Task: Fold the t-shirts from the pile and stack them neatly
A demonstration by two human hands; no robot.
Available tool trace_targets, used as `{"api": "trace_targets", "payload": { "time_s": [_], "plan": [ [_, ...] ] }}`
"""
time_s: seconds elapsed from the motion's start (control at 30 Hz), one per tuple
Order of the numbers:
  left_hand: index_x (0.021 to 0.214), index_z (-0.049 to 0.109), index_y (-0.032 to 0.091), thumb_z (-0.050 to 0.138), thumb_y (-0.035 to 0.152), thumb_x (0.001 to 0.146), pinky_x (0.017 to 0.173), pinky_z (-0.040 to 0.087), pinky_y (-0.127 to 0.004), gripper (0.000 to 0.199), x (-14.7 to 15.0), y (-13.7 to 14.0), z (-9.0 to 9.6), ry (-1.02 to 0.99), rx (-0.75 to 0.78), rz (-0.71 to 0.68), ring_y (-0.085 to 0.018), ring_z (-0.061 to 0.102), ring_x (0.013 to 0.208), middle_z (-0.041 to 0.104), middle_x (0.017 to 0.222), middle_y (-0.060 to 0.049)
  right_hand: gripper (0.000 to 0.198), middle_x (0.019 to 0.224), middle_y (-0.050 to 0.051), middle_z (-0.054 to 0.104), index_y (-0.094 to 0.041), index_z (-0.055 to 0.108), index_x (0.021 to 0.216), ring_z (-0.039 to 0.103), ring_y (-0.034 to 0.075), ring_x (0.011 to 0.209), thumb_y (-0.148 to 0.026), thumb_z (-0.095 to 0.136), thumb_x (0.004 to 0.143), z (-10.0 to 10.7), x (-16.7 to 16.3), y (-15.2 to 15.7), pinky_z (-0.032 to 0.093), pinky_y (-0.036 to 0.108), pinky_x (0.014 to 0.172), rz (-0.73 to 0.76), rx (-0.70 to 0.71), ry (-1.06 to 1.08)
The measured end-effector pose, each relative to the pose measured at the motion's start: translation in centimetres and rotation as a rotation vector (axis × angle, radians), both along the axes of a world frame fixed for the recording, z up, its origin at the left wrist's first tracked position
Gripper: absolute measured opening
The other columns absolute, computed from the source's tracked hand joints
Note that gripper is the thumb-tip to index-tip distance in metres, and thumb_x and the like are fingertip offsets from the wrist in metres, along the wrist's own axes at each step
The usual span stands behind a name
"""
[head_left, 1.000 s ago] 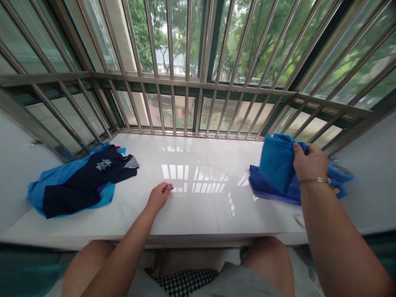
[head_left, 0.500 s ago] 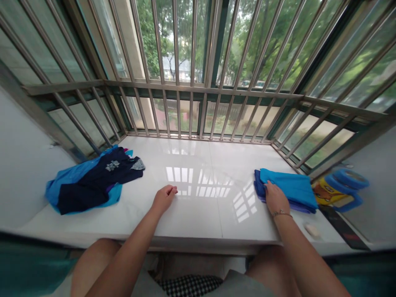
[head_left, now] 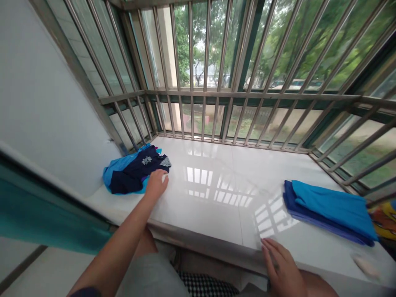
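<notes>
My left hand (head_left: 157,184) is at the near right side of a loose clothing pile, fingers curved with a gap between thumb and fingertips. Its fingertips overlap the edge of a navy shirt (head_left: 133,171) with a grey print and a patterned grey part; whether they touch the cloth I cannot tell. Bright blue cloth (head_left: 111,176) shows under the shirt. Over the front edge of the white sill, my right hand (head_left: 283,266) has its fingers stretched out, holding nothing. Beyond it, folded garments lie stacked: a bright blue one (head_left: 332,208) over darker blue and purple ones (head_left: 321,225).
Glossy white tiles cover the sill (head_left: 213,214). Metal bars (head_left: 204,97) line the window behind it. At the right edge, a yellow item (head_left: 385,218) is cut off, and a small pale object (head_left: 365,266) lies nearby. A teal curtain (head_left: 46,218) hangs at left.
My right hand has left the folded stack and moved back to the sill's front edge. My left hand has moved to the clothing pile, its fingers opening. The view has turned left.
</notes>
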State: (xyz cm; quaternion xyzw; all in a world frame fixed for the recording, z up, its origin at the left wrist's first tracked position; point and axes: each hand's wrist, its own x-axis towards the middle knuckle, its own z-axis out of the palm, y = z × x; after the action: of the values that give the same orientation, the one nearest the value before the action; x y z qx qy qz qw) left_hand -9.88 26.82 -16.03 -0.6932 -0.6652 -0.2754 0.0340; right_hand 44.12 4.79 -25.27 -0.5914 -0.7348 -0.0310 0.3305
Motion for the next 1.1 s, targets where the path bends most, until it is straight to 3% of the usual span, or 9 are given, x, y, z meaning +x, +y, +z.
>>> {"api": "trace_targets", "payload": {
  "time_s": [0.17, 0.27, 0.4, 0.6, 0.7, 0.77, 0.9, 1.0, 1.1],
  "plan": [
    [0.144, 0.055, -0.006, 0.048, 0.028, 0.101, 0.124, 0.037, -0.052, 0.056, -10.2, 2.6, 4.5, 0.247, -0.095, 0.403, -0.043, 0.049, 0.149, 0.052, 0.157, -0.035, 0.04, 0.118, 0.009, 0.081, -0.023, 0.081, 0.119, 0.08, 0.024, 0.103, -0.05, 0.052, 0.111, -1.0, -2.5, -5.3, 0.068, 0.034, 0.093, 0.073, -0.001, -0.009],
    [0.145, 0.055, -0.007, 0.045, 0.032, 0.103, 0.119, 0.043, -0.05, 0.057, -13.1, 4.0, 6.5, 0.245, -0.3, 0.433, -0.042, 0.057, 0.142, 0.06, 0.15, -0.035, 0.04, 0.119, 0.01, 0.082, -0.022, 0.081, 0.12, 0.081, 0.024, 0.103, -0.049, 0.053, 0.111, -0.6, -3.4, -6.5, 0.068, 0.032, 0.094, 0.086, 0.004, -0.005],
    [0.125, 0.071, 0.002, 0.051, 0.033, 0.1, 0.101, 0.055, -0.05, 0.044, -13.0, 4.8, 8.1, 0.206, -0.435, 0.405, -0.043, 0.072, 0.117, 0.075, 0.125, -0.03, 0.039, 0.123, 0.011, 0.08, -0.023, 0.081, 0.125, 0.081, 0.025, 0.107, -0.048, 0.054, 0.11, 0.9, -3.9, -7.1, 0.067, 0.032, 0.098, 0.081, -0.029, 0.01],
    [0.108, 0.076, 0.015, 0.046, 0.027, 0.105, 0.093, 0.054, -0.041, 0.032, -5.7, 1.1, 6.8, 0.168, -0.451, 0.094, -0.034, 0.075, 0.105, 0.08, 0.109, -0.018, 0.04, 0.128, 0.011, 0.079, -0.025, 0.081, 0.124, 0.079, 0.025, 0.112, -0.049, 0.054, 0.109, 2.2, -4.8, -7.2, 0.067, 0.034, 0.098, -0.003, -0.102, 0.13],
    [0.097, 0.077, 0.024, 0.054, 0.029, 0.104, 0.086, 0.052, -0.03, 0.025, 0.4, -3.8, 4.4, 0.118, -0.492, -0.206, -0.023, 0.075, 0.093, 0.081, 0.099, -0.005, 0.042, 0.129, 0.012, 0.078, -0.026, 0.082, 0.124, 0.078, 0.026, 0.116, -0.051, 0.052, 0.109, 2.6, -5.7, -6.7, 0.067, 0.037, 0.101, -0.009, -0.177, 0.201],
    [0.089, 0.076, 0.024, 0.058, 0.031, 0.103, 0.082, 0.051, -0.032, 0.024, 4.3, -7.1, 2.8, 0.049, -0.516, -0.541, -0.024, 0.073, 0.09, 0.079, 0.091, -0.005, 0.042, 0.132, 0.012, 0.077, -0.026, 0.081, 0.126, 0.076, 0.027, 0.12, -0.051, 0.053, 0.109, 3.0, -6.4, -6.1, 0.065, 0.039, 0.106, 0.007, -0.219, 0.219],
    [0.108, 0.075, 0.022, 0.07, 0.04, 0.1, 0.101, 0.051, -0.042, 0.021, 9.8, -10.2, 0.7, 0.012, -0.334, -0.48, -0.031, 0.069, 0.114, 0.077, 0.114, -0.011, 0.04, 0.141, 0.011, 0.072, -0.026, 0.075, 0.137, 0.072, 0.026, 0.129, -0.046, 0.055, 0.108, 4.2, -8.2, -4.8, 0.06, 0.041, 0.114, 0.05, -0.296, 0.184],
    [0.148, 0.06, 0.021, 0.088, 0.042, 0.086, 0.116, 0.047, -0.05, 0.071, 11.7, -9.4, 0.1, 0.006, -0.35, -0.431, -0.038, 0.058, 0.141, 0.063, 0.153, -0.018, 0.042, 0.146, 0.012, 0.069, -0.024, 0.07, 0.143, 0.069, 0.026, 0.134, -0.041, 0.053, 0.109, 4.6, -9.8, -4.2, 0.058, 0.043, 0.117, 0.084, -0.328, 0.139],
    [0.166, 0.041, 0.027, 0.097, 0.051, 0.074, 0.121, 0.043, -0.057, 0.111, 13.2, -8.3, -0.2, 0.018, -0.49, -0.55, -0.042, 0.05, 0.15, 0.053, 0.165, -0.018, 0.043, 0.148, 0.012, 0.068, -0.024, 0.065, 0.148, 0.066, 0.026, 0.137, -0.033, 0.053, 0.108, 4.2, -11.1, -3.5, 0.056, 0.044, 0.118, 0.135, -0.325, 0.102]
  ]
}}
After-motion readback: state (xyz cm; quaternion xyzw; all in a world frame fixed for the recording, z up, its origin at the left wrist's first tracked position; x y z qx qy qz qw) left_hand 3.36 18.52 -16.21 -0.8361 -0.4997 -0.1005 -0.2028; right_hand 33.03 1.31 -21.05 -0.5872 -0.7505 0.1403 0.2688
